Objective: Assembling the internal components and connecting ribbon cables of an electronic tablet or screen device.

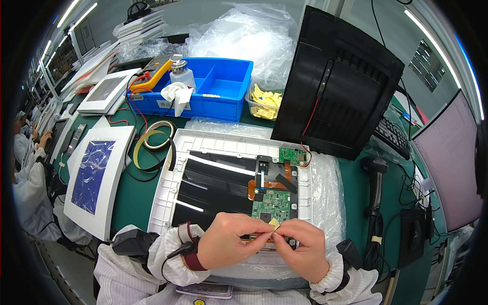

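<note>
Both my hands meet over the near part of an opened white device housing (163,195). Fingertips of my left hand (223,244) and my right hand (304,249) pinch a small yellow piece (274,222) between them. Just beyond it, a green circuit board (272,202) sits in the housing, with an orange flat cable (277,184) above. To its left lies a glossy black panel (216,175). A smaller green board (291,155) is at the far right corner, joined by a red wire to an upright black cover (345,81). A wrist strap with a cord circles my left wrist.
A blue divided bin (218,104) holds a dispenser bottle (182,76). Beside it is a clear tub of yellow pieces (267,101). Tape rolls (157,134) and a white-framed screen (92,175) lie left. A barcode scanner (374,178) and monitor (452,152) stand right. Other people work far left.
</note>
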`<move>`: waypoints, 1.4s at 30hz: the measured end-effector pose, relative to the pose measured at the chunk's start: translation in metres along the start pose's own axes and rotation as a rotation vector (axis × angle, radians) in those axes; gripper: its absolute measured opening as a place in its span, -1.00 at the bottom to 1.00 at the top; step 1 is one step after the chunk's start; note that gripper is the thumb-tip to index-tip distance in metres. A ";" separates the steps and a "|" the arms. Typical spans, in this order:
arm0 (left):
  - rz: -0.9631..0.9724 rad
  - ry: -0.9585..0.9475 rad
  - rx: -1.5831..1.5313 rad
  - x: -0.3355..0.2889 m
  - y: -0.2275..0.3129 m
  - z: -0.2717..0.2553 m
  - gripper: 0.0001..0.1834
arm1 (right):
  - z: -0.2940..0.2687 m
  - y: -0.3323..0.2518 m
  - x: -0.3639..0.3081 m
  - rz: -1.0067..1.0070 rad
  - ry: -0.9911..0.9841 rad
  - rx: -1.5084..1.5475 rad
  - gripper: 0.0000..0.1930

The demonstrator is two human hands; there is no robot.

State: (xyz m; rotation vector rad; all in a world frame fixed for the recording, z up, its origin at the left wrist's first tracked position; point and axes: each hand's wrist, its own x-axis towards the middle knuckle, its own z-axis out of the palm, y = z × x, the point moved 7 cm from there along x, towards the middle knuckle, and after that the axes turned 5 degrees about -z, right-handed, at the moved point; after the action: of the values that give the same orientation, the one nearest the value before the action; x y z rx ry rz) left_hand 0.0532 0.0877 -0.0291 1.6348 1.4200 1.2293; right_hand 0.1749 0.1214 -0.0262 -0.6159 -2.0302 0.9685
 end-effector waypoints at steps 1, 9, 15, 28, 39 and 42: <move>0.000 0.000 0.000 0.000 0.000 0.000 -0.86 | 0.000 0.000 0.000 0.000 0.000 0.000 -0.93; 0.009 -0.015 0.023 0.000 0.000 -0.001 -0.85 | 0.000 -0.003 0.001 -0.069 0.002 -0.048 -0.91; 0.033 -0.002 0.089 -0.001 0.001 0.001 -0.81 | 0.000 -0.005 0.000 -0.070 -0.001 -0.073 -0.91; -0.077 -0.013 -0.021 0.001 -0.003 -0.001 -0.85 | 0.000 0.006 0.001 0.105 0.004 0.051 -0.92; -0.449 -0.050 -0.509 0.015 -0.022 -0.019 -0.87 | -0.019 0.032 -0.007 0.282 0.065 0.828 -0.92; -0.445 -0.019 -0.483 0.031 -0.021 -0.040 -0.85 | -0.033 0.028 -0.003 0.221 0.185 1.099 -0.93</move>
State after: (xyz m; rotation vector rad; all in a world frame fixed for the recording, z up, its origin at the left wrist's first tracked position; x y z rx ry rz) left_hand 0.0080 0.1182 -0.0263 0.9411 1.2582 1.1679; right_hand 0.2057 0.1494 -0.0366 -0.2838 -1.0107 1.8425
